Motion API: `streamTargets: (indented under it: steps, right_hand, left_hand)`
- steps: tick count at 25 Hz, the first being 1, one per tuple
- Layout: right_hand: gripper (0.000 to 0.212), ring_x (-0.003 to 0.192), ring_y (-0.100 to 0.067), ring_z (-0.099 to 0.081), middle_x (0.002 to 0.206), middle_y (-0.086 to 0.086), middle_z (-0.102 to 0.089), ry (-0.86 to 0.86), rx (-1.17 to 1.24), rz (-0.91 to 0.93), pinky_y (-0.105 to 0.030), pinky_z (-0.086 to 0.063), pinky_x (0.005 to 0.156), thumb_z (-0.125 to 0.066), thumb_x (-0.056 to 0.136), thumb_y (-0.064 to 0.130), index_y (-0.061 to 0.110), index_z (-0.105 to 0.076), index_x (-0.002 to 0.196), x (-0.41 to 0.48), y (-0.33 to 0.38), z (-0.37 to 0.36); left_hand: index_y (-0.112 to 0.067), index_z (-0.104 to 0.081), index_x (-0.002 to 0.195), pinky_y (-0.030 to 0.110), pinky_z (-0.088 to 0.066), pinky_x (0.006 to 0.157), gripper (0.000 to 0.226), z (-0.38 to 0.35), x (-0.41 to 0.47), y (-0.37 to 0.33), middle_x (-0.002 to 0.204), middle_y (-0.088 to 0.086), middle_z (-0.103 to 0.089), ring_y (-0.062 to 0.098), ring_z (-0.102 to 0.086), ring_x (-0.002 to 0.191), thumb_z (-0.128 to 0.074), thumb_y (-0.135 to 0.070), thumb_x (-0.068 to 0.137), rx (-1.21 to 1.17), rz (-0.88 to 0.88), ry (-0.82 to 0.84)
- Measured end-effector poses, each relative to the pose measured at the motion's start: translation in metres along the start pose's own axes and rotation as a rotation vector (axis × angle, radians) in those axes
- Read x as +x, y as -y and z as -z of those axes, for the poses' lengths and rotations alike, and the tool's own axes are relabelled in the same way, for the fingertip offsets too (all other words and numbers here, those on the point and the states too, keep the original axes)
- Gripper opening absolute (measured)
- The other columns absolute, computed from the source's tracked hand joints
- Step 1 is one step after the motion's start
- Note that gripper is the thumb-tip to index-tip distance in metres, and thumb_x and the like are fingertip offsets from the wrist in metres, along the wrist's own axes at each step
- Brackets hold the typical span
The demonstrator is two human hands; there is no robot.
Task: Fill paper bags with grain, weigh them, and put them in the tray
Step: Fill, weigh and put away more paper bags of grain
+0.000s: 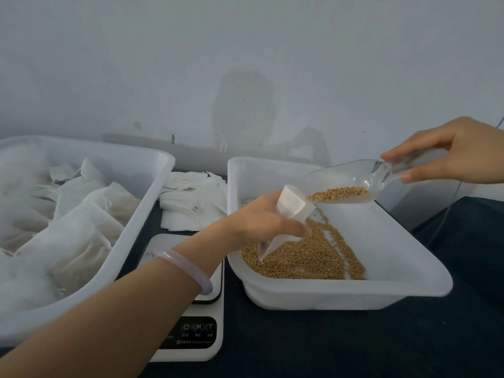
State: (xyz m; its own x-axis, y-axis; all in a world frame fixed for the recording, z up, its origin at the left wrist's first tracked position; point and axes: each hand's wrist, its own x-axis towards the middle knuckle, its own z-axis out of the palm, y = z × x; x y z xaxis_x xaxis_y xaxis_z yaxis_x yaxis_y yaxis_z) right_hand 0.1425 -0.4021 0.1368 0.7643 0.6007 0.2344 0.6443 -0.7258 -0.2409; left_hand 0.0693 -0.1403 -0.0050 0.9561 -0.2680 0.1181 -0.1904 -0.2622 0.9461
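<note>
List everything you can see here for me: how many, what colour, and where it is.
left tray: one, white, left side
filled bags: overlapping pile, uncountable, white, in the left tray
right tray: one, white, right side
grain: one heap, golden brown, in the right tray
empty bags: one stack, white, between the trays at the back
scale: one, white with black panel, front centre
scoop: one, clear, some grain inside, above the right tray
paper bag: one, white, at the scoop's lip
cloth: one, dark, covering the table
bracelet: one, pale, left wrist
left hand: one, grips the paper bag
right hand: one, holds the scoop's handle
</note>
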Motion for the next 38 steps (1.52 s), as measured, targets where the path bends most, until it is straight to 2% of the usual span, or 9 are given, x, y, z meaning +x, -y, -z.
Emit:
streamTargets:
  steps: [4,10,14,19,22,26,30,33,38]
  right_hand:
    - [0.038,0.093,0.012,-0.057,0.094,0.031,-0.066,0.001,-0.097,0.048,-0.016,-0.039,0.088,-0.076,0.052,0.047,0.058,-0.066,0.088,0.008,0.013,0.005]
    - [0.043,0.097,-0.002,-0.055,0.097,0.04,-0.058,-0.023,-0.362,0.144,-0.038,-0.03,0.105,-0.075,0.062,0.039,0.068,-0.058,0.088,0.018,0.032,0.008]
    - [0.044,0.094,-0.005,-0.052,0.095,0.04,-0.054,-0.06,-0.456,0.199,-0.04,-0.025,0.103,-0.078,0.066,0.033,0.065,-0.055,0.086,0.02,0.039,0.008]
    - [0.041,0.09,-0.006,-0.053,0.093,0.038,-0.058,-0.077,-0.415,0.184,-0.046,-0.03,0.103,-0.076,0.064,0.036,0.065,-0.058,0.086,0.018,0.039,0.007]
    - [0.043,0.093,-0.008,-0.058,0.092,0.034,-0.062,-0.075,-0.356,0.048,-0.05,-0.034,0.102,-0.074,0.059,0.042,0.069,-0.056,0.088,0.01,0.021,0.017]
    - [0.044,0.096,-0.012,-0.061,0.093,0.024,-0.064,-0.023,-0.253,-0.086,-0.04,-0.036,0.101,-0.082,0.064,0.024,0.06,-0.06,0.074,-0.005,-0.003,-0.014]
    - [0.033,0.103,-0.002,-0.05,0.102,0.029,-0.057,0.22,-0.244,-0.015,-0.035,-0.027,0.107,-0.074,0.075,0.037,0.057,-0.055,0.092,-0.015,0.004,-0.1]
    - [0.032,0.109,-0.003,-0.047,0.106,0.023,-0.058,0.247,-0.057,-0.051,-0.027,-0.033,0.104,-0.074,0.076,0.03,0.048,-0.063,0.1,-0.016,0.007,-0.134]
    - [0.036,0.092,0.012,-0.058,0.093,0.03,-0.064,0.242,0.131,-0.132,-0.022,-0.044,0.09,-0.078,0.073,0.024,0.05,-0.062,0.092,-0.03,-0.011,-0.115]
  left_hand:
    - [-0.032,-0.054,0.092,0.025,-0.049,0.069,0.026,0.001,0.002,0.0,0.086,-0.006,-0.061,0.006,-0.062,0.077,-0.073,-0.022,0.077,0.02,0.029,0.062]
    - [-0.025,-0.056,0.088,0.025,-0.04,0.065,0.023,-0.002,0.008,0.0,0.08,-0.002,-0.059,0.012,-0.056,0.072,-0.074,-0.034,0.076,0.136,0.108,0.122]
    - [-0.028,-0.056,0.087,0.026,-0.041,0.064,0.021,-0.003,0.009,0.0,0.073,-0.009,-0.057,0.009,-0.055,0.07,-0.074,-0.034,0.076,0.123,0.103,0.116]
    - [-0.028,-0.057,0.098,0.025,-0.044,0.061,0.028,-0.003,0.007,0.0,0.086,-0.001,-0.063,0.016,-0.059,0.078,-0.073,-0.035,0.076,0.112,0.097,0.095]
    - [-0.033,-0.057,0.089,0.016,-0.045,0.05,0.019,-0.001,0.005,0.0,0.068,-0.017,-0.064,0.003,-0.06,0.066,-0.072,-0.031,0.078,0.032,0.06,0.063]
    - [-0.027,-0.058,0.083,0.012,-0.043,0.044,0.008,0.002,0.0,0.0,0.056,-0.022,-0.062,-0.004,-0.059,0.053,-0.066,-0.026,0.085,-0.104,0.018,-0.015]
    - [-0.028,-0.058,0.076,0.017,-0.041,0.045,0.013,0.004,-0.003,-0.002,0.054,-0.018,-0.059,0.0,-0.056,0.051,-0.069,-0.024,0.082,-0.109,-0.02,0.0]
    - [-0.027,-0.056,0.078,0.013,-0.043,0.049,0.017,0.004,-0.002,-0.001,0.055,-0.019,-0.057,-0.002,-0.056,0.053,-0.072,-0.022,0.079,-0.111,-0.027,-0.004]
    - [-0.031,-0.059,0.065,0.012,-0.043,0.054,0.019,0.007,-0.001,0.004,0.057,-0.018,-0.055,0.0,-0.054,0.056,-0.075,-0.021,0.069,-0.22,-0.104,-0.004]
